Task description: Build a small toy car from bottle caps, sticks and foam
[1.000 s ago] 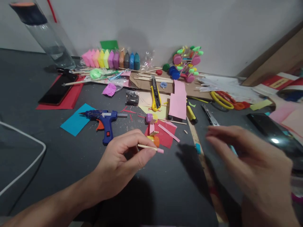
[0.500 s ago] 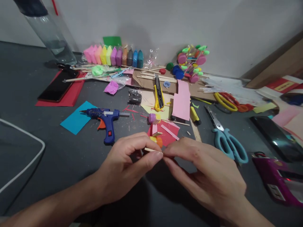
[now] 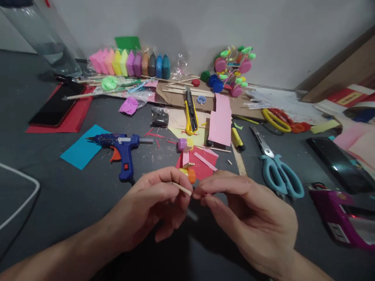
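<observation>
Over the dark tabletop, my left hand pinches a thin wooden stick between thumb and forefinger. My right hand meets it from the right, its thumb and forefinger closed on the stick's right tip, where the small pink piece is hidden by the fingers. Just beyond the fingers lie an orange cap and red paper scraps.
A blue glue gun lies left of centre on a blue paper sheet. Teal scissors, a yellow box cutter, pink paper, clay packets, a phone, a purple tool and a colourful stick model surround the hands.
My right hand came in from the right and closed on the stick's pink tip. The stick's end has tilted slightly downward; the view shifted a little.
</observation>
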Available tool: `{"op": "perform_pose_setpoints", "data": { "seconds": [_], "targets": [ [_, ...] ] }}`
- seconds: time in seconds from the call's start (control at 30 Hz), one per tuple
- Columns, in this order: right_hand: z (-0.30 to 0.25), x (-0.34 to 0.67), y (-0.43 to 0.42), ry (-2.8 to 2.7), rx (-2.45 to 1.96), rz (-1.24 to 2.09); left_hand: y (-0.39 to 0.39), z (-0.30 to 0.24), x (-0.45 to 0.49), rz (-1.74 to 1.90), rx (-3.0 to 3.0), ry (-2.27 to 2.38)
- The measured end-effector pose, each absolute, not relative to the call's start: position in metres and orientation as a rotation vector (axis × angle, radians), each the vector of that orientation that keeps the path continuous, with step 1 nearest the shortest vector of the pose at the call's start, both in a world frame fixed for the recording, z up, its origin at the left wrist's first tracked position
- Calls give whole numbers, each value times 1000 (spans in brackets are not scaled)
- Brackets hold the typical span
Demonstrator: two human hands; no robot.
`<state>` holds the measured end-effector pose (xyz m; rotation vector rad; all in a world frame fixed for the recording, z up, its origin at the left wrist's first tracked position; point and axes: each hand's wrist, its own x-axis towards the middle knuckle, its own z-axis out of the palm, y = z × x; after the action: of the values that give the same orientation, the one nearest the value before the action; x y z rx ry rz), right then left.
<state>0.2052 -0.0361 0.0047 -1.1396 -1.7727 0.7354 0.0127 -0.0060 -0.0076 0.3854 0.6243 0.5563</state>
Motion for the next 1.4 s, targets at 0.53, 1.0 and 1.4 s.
{"op": "perform_pose_setpoints", "data": {
  "seconds": [0.53,1.0,1.4],
  "targets": [
    [-6,192,-36,-1721,-930,752,-9,-12,17,429,367,444],
    [-7,197,-35,-1618,-948,872,-10,-10,16,543,373,532],
    [-9,203,-35,-1673,-978,839,-10,-13,16,582,382,555]
  ]
}}
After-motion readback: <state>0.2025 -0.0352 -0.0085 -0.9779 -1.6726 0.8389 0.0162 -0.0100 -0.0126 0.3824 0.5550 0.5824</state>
